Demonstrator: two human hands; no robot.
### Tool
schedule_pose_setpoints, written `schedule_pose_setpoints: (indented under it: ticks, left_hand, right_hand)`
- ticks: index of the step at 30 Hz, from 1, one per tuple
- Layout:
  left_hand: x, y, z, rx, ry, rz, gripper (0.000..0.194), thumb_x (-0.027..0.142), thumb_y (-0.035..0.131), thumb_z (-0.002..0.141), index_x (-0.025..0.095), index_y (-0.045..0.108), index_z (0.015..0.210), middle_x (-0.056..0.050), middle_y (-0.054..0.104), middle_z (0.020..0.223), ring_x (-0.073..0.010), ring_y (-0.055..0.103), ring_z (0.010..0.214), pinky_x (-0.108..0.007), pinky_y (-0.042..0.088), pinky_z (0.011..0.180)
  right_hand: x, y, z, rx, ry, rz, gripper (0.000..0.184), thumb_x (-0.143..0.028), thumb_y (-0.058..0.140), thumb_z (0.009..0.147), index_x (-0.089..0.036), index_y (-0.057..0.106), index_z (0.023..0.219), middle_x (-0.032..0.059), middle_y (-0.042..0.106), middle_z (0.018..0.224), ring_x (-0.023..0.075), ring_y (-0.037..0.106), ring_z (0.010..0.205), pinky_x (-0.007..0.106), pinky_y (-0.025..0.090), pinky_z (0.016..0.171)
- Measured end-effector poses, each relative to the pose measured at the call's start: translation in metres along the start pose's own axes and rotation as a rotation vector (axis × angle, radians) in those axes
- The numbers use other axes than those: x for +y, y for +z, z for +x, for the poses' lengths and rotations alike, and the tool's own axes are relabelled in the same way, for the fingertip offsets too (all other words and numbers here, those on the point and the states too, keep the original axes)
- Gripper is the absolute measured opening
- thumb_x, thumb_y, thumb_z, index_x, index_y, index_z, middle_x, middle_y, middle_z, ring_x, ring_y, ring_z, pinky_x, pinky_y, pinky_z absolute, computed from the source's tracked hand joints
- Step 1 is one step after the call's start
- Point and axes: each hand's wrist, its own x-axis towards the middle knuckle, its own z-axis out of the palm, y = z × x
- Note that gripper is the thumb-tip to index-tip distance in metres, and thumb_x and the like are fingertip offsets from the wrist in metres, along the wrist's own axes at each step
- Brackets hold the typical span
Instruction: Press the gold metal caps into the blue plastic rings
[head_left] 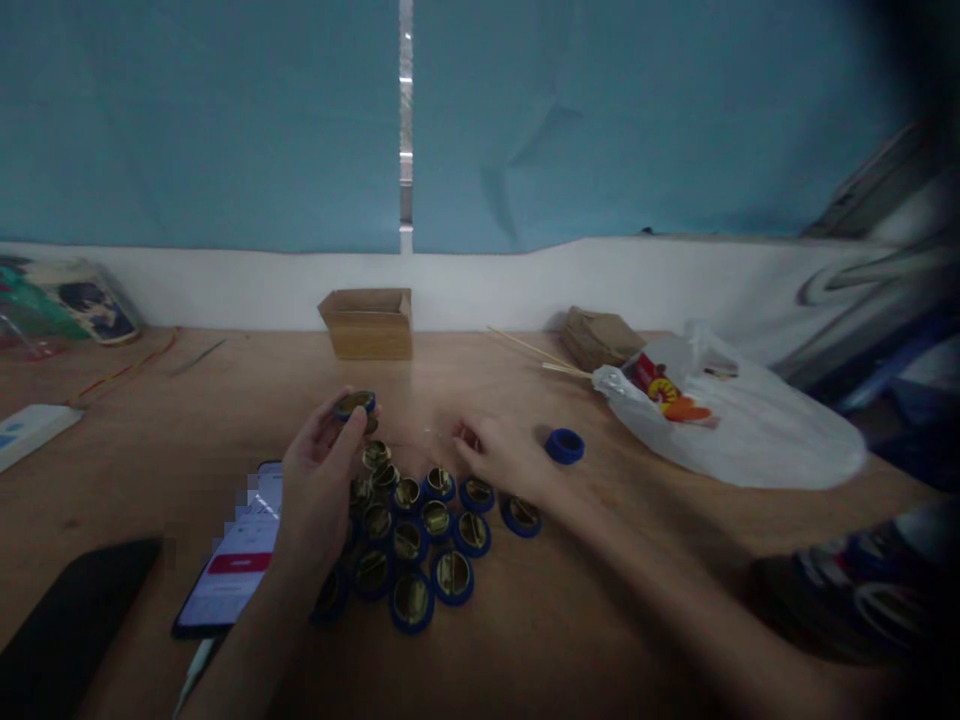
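Observation:
My left hand point(319, 470) is closed on a round blue-rimmed cap point(355, 404) with a gold-coloured inside, held up over the table between thumb and fingers. Below and to its right lies a cluster of similar blue-rimmed caps point(409, 540), several of them, gold insides facing up. Some gold pieces point(376, 455) near the left hand show no clear blue rim. Just past the cluster's far right side hovers my right hand point(495, 450), its fingers curled in; whatever they may hold is hidden. A blue ring point(565, 446) lies alone to its right.
An open cardboard box point(371, 325) stands by the wall. At right are a brown paper packet point(600, 338), thin sticks point(536, 347) and a white plastic bag point(780, 430). A lit phone point(232, 575) with a cable and a black flat object point(79, 610) lie left.

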Motion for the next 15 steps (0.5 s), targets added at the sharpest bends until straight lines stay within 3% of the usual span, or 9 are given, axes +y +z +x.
schedule_pose_setpoints:
  ticks: [2, 6, 10, 15]
  left_hand:
    - [-0.001, 0.0, 0.001, -0.005, -0.008, -0.009, 0.046, 0.029, 0.078, 0.071, 0.016, 0.064, 0.113, -0.006, 0.072, 0.097, -0.0149, 0.068, 0.089, -0.027, 0.049, 0.083]
    - [-0.005, -0.001, 0.002, -0.038, -0.03, 0.019, 0.048, 0.029, 0.079, 0.07, 0.016, 0.063, 0.114, -0.005, 0.071, 0.096, -0.0127, 0.067, 0.083, -0.024, 0.048, 0.079]
    - [-0.005, -0.002, 0.004, -0.056, -0.019, 0.039, 0.048, 0.031, 0.078, 0.071, 0.016, 0.063, 0.115, -0.006, 0.071, 0.098, -0.0131, 0.067, 0.086, -0.024, 0.047, 0.08]
    - [-0.003, -0.003, 0.002, -0.062, -0.052, 0.054, 0.047, 0.031, 0.077, 0.07, 0.014, 0.064, 0.112, -0.007, 0.071, 0.099, -0.0152, 0.067, 0.085, -0.027, 0.048, 0.078]
  right_hand:
    - [0.008, 0.007, 0.023, -0.063, 0.03, 0.007, 0.01, -0.026, 0.055, 0.087, -0.018, 0.06, 0.091, 0.0039, 0.065, 0.077, 0.0171, 0.058, 0.068, 0.028, 0.04, 0.06]
    - [0.01, 0.022, 0.052, -0.213, 0.086, 0.041, 0.033, -0.035, 0.07, 0.079, -0.014, 0.06, 0.102, 0.0039, 0.067, 0.081, 0.0164, 0.06, 0.068, 0.027, 0.045, 0.057]
    - [0.004, 0.031, 0.058, -0.318, 0.119, 0.056, 0.029, -0.033, 0.062, 0.09, -0.014, 0.059, 0.111, 0.0052, 0.066, 0.098, 0.0163, 0.064, 0.079, 0.032, 0.054, 0.069]
    - [0.007, 0.036, 0.06, -0.355, 0.148, 0.05, 0.028, -0.031, 0.057, 0.093, -0.016, 0.058, 0.118, 0.0083, 0.061, 0.117, 0.0204, 0.063, 0.096, 0.04, 0.054, 0.082]
